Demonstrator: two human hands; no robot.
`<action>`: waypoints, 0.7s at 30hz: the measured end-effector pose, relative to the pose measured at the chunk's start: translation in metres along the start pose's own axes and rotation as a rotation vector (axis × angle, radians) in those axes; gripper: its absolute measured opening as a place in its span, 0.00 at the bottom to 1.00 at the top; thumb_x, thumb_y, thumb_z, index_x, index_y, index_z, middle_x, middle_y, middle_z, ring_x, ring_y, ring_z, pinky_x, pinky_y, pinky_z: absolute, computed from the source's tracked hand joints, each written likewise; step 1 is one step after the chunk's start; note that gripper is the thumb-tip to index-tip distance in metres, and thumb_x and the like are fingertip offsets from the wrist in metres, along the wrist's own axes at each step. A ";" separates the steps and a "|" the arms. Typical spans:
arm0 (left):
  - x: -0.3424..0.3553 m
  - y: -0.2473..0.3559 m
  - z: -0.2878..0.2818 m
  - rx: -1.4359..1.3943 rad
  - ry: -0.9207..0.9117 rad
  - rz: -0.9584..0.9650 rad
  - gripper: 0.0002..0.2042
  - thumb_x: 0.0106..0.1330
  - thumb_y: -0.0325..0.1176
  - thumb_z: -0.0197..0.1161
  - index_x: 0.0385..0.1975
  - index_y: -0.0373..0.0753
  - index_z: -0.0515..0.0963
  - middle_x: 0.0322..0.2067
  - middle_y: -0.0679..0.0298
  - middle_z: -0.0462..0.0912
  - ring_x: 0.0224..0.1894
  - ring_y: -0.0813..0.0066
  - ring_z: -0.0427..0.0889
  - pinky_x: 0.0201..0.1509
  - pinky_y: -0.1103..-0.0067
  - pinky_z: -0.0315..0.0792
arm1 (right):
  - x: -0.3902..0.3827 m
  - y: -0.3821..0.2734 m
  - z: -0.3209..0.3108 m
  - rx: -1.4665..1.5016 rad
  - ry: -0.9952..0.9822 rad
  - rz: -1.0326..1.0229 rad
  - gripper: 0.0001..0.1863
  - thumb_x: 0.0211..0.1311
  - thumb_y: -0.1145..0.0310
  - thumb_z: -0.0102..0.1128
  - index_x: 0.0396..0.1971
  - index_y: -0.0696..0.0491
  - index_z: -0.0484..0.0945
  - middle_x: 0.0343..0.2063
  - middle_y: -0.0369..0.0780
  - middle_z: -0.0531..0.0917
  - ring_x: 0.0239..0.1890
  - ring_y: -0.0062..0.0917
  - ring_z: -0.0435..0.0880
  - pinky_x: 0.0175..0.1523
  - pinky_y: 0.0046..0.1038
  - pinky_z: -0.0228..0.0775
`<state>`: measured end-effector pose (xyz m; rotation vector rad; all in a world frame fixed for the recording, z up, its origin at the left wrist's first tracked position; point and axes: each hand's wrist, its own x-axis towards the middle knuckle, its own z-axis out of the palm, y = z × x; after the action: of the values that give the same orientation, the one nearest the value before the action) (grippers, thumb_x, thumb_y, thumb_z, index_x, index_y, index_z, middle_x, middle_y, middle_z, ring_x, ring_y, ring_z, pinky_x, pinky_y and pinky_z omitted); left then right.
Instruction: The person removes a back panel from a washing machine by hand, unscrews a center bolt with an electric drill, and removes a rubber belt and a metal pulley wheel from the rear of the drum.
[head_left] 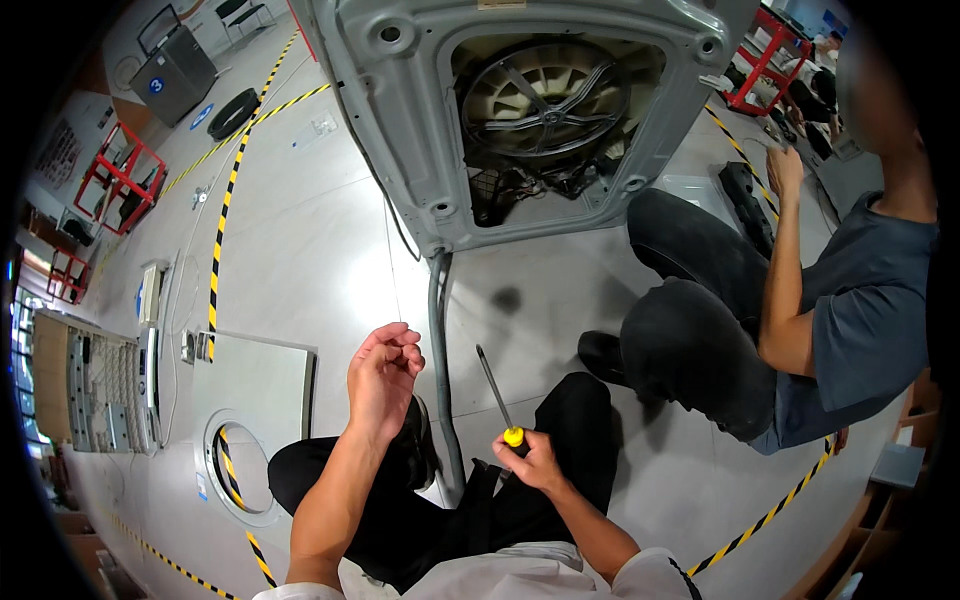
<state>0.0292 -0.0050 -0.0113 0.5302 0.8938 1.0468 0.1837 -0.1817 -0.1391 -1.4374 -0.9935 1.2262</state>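
Observation:
My right hand (532, 461) is wrapped round the yellow-and-black handle of a screwdriver (491, 384), whose long shaft points up and away towards the machine. My left hand (385, 372) is raised to its left, palm turned up, with the fingers curled in and pressed together; anything between the fingertips is too small to make out. Ahead of both hands stands a grey washing machine (400, 110), its rear opening uncovered. Inside it a large spoked pulley wheel (552, 117) shows. A grey drain hose (439, 370) runs from its lower corner down between my knees, touched by neither hand.
Close on the right a co-worker (850, 320) in dark clothes squats beside the machine. A pale panel with a round hole (280, 380) lies at my left. Farther left are a detached machine part (115, 390) and a black ring (233, 113). Striped tape (225, 210) marks the floor.

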 end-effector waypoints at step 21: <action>-0.011 -0.016 -0.007 0.092 -0.140 -0.244 0.13 0.58 0.17 0.43 0.42 0.32 0.70 0.38 0.53 0.78 0.36 0.70 0.77 0.42 0.78 0.74 | -0.003 0.044 0.003 -0.525 -0.122 0.130 0.17 0.51 0.55 0.64 0.30 0.55 0.79 0.22 0.48 0.80 0.29 0.42 0.82 0.33 0.34 0.72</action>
<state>0.0292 -0.0217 -0.0231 0.5491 0.8618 0.7410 0.1797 -0.1928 -0.1814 -1.8693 -1.3952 1.2077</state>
